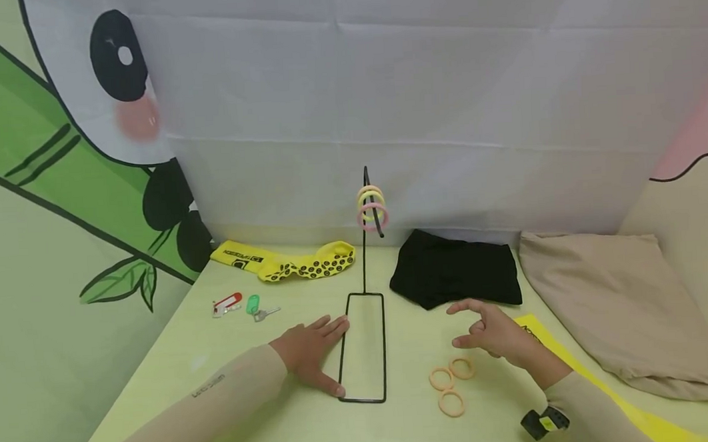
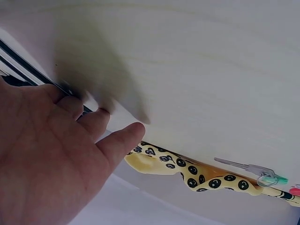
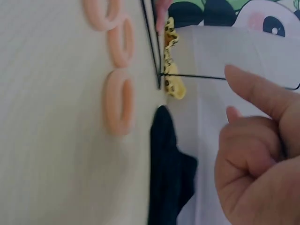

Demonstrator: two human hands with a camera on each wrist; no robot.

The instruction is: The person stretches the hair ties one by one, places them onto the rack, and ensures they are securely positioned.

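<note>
Left hand (image 1: 310, 354) is lying flat, fingers spread, pressing the black wire stand (image 1: 363, 346) base at its left edge; keeping that pressure steady seems wise. Right hand (image 1: 497, 333) is hovering loosely open, holding nothing, just above and right of three peach hair ties (image 1: 450, 383).

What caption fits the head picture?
Left hand presses black wire stand; right hand hovers above three peach rings.
</note>
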